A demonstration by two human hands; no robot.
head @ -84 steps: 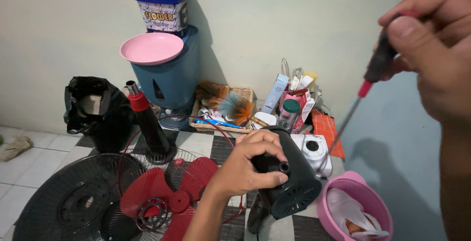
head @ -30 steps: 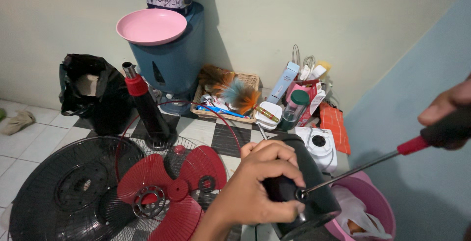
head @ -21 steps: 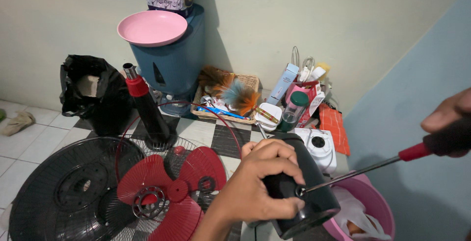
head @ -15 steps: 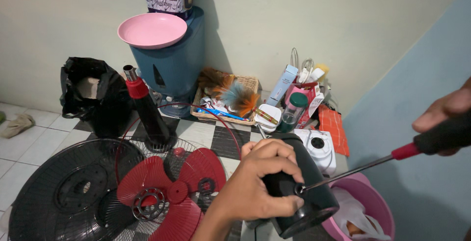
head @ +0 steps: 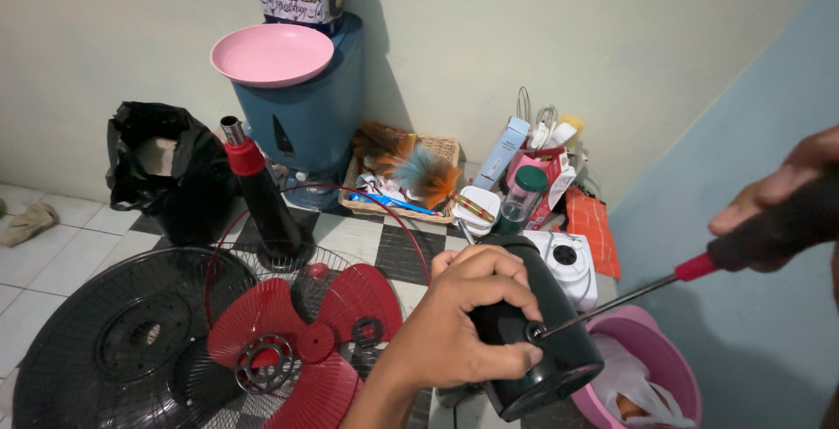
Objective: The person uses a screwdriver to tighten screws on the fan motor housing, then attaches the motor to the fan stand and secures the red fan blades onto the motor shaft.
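Note:
My left hand [head: 454, 324] grips a black fan motor housing [head: 559, 342] low in the middle of the view and holds it tilted. My right hand [head: 782, 211] at the right edge holds a screwdriver [head: 699, 263] with a black and red handle. Its metal shaft runs down-left, and the tip sits in a small hole on the housing, just beside my left thumb. A red fan blade [head: 301, 342] lies on a black fan grille [head: 131, 342] on the floor to the left.
A black fan stand with a red collar [head: 258, 197] rises behind the grille. A pink bowl [head: 651, 368] with a white plastic bag sits at lower right. A blue container carrying a pink plate [head: 273, 51], a wicker basket [head: 402, 180], a white appliance [head: 568, 263] and a black bag [head: 166, 167] line the wall.
2.8 s ago the screwdriver was raised, clear of the housing; now its tip is in the hole. Over the last second my right hand has shifted slightly up and left.

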